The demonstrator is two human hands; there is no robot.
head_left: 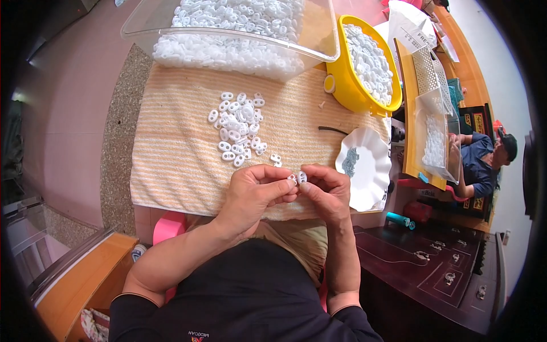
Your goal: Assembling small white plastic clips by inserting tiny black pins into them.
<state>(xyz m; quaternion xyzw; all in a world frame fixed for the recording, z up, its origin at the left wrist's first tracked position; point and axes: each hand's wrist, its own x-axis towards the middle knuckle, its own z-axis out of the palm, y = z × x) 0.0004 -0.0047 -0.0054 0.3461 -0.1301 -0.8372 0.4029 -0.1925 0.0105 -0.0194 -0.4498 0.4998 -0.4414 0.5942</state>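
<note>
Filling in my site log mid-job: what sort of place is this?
Probably a small home workshop: a clear plastic bin full of small white two-holed pieces, a striped towel spread under more of them, and another person at a wooden table.

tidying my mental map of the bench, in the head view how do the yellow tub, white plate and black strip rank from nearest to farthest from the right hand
From the right hand:
1. White plate: just to its right.
2. Black strip: ahead, by the plate's far left edge.
3. Yellow tub: farther ahead, toward the right.
</note>
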